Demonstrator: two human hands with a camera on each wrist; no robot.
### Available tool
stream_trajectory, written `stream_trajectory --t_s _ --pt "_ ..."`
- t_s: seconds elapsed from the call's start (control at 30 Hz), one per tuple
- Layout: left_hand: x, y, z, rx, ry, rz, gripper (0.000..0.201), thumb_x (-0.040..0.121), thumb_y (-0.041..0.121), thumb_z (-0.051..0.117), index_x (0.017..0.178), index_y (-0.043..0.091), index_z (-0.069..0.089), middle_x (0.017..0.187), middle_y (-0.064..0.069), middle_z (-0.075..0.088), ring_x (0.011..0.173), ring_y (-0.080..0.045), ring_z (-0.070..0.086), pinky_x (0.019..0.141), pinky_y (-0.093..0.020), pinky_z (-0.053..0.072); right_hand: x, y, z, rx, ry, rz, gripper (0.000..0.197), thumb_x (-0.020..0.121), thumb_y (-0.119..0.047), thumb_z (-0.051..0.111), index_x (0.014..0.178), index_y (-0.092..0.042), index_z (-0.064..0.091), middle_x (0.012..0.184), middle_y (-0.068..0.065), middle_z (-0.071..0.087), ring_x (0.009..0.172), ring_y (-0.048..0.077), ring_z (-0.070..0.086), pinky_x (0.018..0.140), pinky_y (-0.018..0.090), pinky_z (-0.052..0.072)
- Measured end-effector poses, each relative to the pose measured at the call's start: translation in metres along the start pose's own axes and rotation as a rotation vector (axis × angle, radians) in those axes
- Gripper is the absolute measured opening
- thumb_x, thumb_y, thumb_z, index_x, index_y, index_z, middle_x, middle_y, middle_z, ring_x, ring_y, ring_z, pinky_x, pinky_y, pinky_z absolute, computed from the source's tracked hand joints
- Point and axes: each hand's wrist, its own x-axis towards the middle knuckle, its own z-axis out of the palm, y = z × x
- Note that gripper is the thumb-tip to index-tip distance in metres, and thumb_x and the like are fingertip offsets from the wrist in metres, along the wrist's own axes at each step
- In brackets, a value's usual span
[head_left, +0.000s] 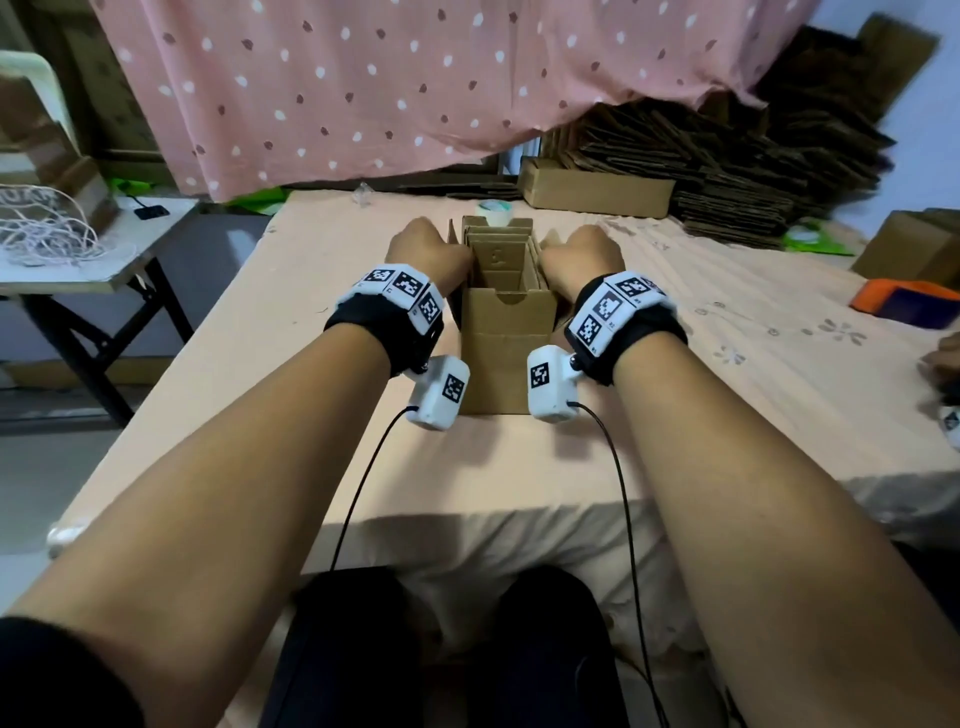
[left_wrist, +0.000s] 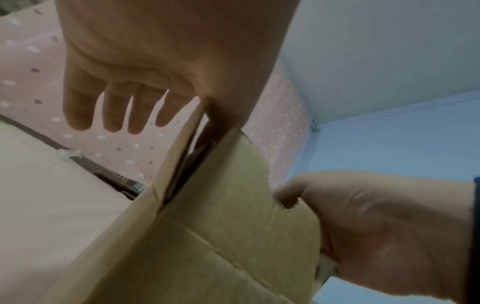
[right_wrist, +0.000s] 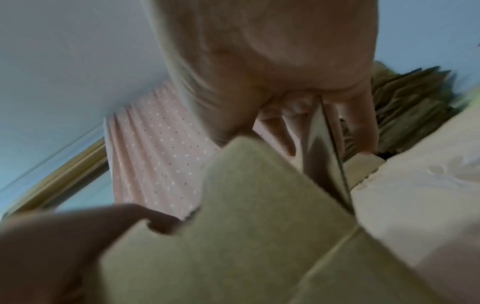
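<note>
Brown cardboard box on peach-clothed table; left hand at left wall, thumb inside fold, fingers straight, spread; right hand astride right wall, fingers straight, apart.

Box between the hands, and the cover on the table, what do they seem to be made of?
Box: cardboard, likely corrugated, matte brown; it shows creased fold lines and cut notches in its flaps. Table cover: soft fabric, perhaps cotton, matte peach; it wrinkles, droops over the front edge and carries a flower pattern.
</note>
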Motion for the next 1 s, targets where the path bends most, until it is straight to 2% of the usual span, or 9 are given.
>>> stream_trajectory --t_s 0.07,0.17,0.3,0.43,0.63,0.67,0.77,0.9,1.0 --pt "-0.008 -0.002 0.006 -0.175 -0.135 -0.079 0.039 0.083 0.038 0.061 0.108 0.008 0.06 0.1 -0.006 0.063 0.089 -0.025 0.06 0.069 -0.028 0.045 -0.005 -0.005 0.001 0.086 -0.066 0.051 0.029 0.093 -0.025 0.053 0.114 -0.006 0.061 0.11 0.009 0.064 0.102 0.032 0.061 0.077 0.03 0.044" --pt "-0.012 -0.007 0.027 -0.488 -0.299 -0.194 0.059 0.065 0.045 0.066 0.111 0.008 0.069 0.097 -0.009 0.076 0.091 -0.03 0.072 0.09 -0.041 0.057 -0.02 -0.016 0.007 0.172 -0.109 0.069 0.038 0.091 -0.021 0.051 0.124 -0.005 0.058 0.124 0.013 0.063 0.108 0.033 0.061 0.083 0.032 0.049" --pt "-0.025 0.004 0.023 -0.555 -0.306 -0.126 0.04 0.073 0.039 0.058 0.096 0.011 0.072 0.088 -0.009 0.075 0.085 -0.03 0.07 0.078 -0.035 0.056 -0.032 -0.019 0.013 0.136 -0.118 0.036 0.036 0.093 -0.026 0.048 0.121 -0.006 0.06 0.121 0.014 0.063 0.105 0.032 0.06 0.079 0.031 0.044" --pt "-0.013 0.0 0.015 -0.599 -0.269 -0.096 0.033 0.07 0.041 0.056 0.081 0.014 0.07 0.085 -0.012 0.073 0.086 -0.034 0.069 0.098 -0.051 0.053 -0.036 -0.027 0.014 0.161 -0.141 0.015 0.037 0.092 -0.028 0.047 0.12 -0.006 0.061 0.118 0.014 0.064 0.097 0.031 0.059 0.078 0.03 0.044" --pt "-0.022 -0.013 0.002 -0.546 -0.246 -0.094 0.03 0.077 0.04 0.052 0.078 0.014 0.068 0.086 -0.012 0.073 0.08 -0.03 0.066 0.083 -0.038 0.053 -0.041 -0.036 0.025 0.114 -0.121 -0.005 0.04 0.095 -0.026 0.044 0.127 -0.005 0.057 0.126 0.017 0.062 0.105 0.034 0.059 0.077 0.03 0.038" --pt "-0.026 -0.018 0.002 -0.547 -0.256 -0.123 0.028 0.08 0.039 0.051 0.078 0.015 0.066 0.084 -0.011 0.071 0.075 -0.028 0.066 0.077 -0.033 0.054 -0.043 -0.033 0.029 0.086 -0.138 0.002 0.039 0.096 -0.025 0.044 0.126 -0.005 0.058 0.128 0.018 0.061 0.109 0.034 0.059 0.078 0.03 0.038" --pt "-0.034 -0.022 -0.001 -0.571 -0.31 -0.184 0.026 0.094 0.03 0.046 0.074 0.017 0.058 0.062 0.0 0.061 0.049 -0.016 0.055 0.048 -0.022 0.038 -0.052 -0.03 0.032 0.032 -0.128 0.017 0.04 0.097 -0.024 0.042 0.129 -0.006 0.057 0.133 0.016 0.059 0.115 0.035 0.058 0.079 0.029 0.037" --pt "-0.032 -0.009 -0.022 -0.642 -0.334 -0.182 0.032 0.097 0.033 0.041 0.074 0.021 0.059 0.049 0.005 0.063 0.048 -0.014 0.06 0.051 -0.02 0.042 -0.046 -0.049 0.02 0.088 -0.121 -0.005 0.041 0.096 -0.027 0.041 0.125 -0.006 0.059 0.126 0.016 0.062 0.092 0.03 0.052 0.077 0.03 0.035" --pt "-0.029 -0.01 -0.025 -0.656 -0.321 -0.164 0.032 0.098 0.031 0.039 0.077 0.02 0.06 0.051 0.005 0.065 0.053 -0.016 0.062 0.054 -0.023 0.044 -0.044 -0.053 0.02 0.101 -0.103 -0.015 0.044 0.094 -0.028 0.04 0.129 -0.008 0.057 0.126 0.016 0.062 0.09 0.029 0.05 0.077 0.03 0.034"
